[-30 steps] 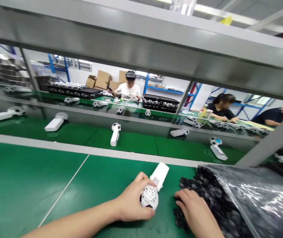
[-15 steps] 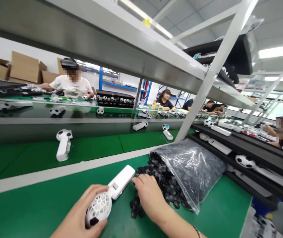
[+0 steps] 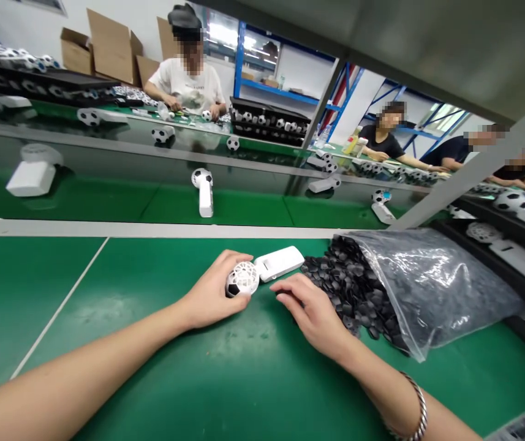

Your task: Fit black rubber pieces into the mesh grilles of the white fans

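My left hand [image 3: 214, 291] grips the round, football-patterned head of a white handheld device [image 3: 280, 263]. Its openwork grille faces up, with one black patch near its lower left, and the white handle points right. Just below the handle, my right hand [image 3: 305, 306] has thumb and forefinger brought together around a small black piece, mostly hidden by the fingers. Beside that hand, a heap of small black pieces [image 3: 358, 285] spills from the mouth of a clear plastic bag [image 3: 446, 294].
Beyond the green table's pale edge [image 3: 152, 229], a green conveyor [image 3: 244, 208] carries several football-patterned devices. Dark trays [image 3: 514, 245] with more devices stand at the right under a slanted white post [image 3: 478, 162]. Several people sit across the line.
The view has turned right and down. My right hand has come off the black heap to beside the device, fingertips closed on a piece. My left hand still holds the device, now lying flatter.
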`<state>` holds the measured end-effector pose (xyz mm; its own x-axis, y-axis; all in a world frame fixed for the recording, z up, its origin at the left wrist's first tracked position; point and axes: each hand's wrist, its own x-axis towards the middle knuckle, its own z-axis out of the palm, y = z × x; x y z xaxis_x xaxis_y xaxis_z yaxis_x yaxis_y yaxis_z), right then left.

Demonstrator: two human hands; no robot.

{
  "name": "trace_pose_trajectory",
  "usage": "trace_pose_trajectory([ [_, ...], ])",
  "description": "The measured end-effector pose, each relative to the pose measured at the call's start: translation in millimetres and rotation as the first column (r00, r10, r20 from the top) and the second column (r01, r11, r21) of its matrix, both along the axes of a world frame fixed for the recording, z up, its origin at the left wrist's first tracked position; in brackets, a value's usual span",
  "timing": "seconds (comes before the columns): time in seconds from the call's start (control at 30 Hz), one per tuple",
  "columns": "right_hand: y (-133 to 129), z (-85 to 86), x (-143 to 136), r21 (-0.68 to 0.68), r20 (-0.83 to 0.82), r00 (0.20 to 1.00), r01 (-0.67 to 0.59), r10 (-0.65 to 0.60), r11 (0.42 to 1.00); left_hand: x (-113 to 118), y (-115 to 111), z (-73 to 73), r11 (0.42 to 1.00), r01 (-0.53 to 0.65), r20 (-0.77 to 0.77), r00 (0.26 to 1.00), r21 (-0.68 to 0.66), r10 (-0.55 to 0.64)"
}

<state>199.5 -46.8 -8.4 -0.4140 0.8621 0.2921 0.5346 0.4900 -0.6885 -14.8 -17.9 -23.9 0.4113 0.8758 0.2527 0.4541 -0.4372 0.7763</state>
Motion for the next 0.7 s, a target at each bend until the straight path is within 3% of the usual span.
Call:
trace_pose_trajectory([
  [0.2, 11.0, 12.3, -14.1, -0.050, 0.003, 0.998, -0.063, 0.063, 0.997, -4.5, 5.2, 3.0, 0.998, 0.046, 0.060, 0.997, -0.053, -0.043],
  [0.7, 22.2, -0.5, -28.5, -0.038, -0.071, 0.995, -0.067, 0.065, 0.997, -1.9, 5.0, 0.5, 0.999, 0.007, 0.073, 0.997, -0.046, -0.004],
])
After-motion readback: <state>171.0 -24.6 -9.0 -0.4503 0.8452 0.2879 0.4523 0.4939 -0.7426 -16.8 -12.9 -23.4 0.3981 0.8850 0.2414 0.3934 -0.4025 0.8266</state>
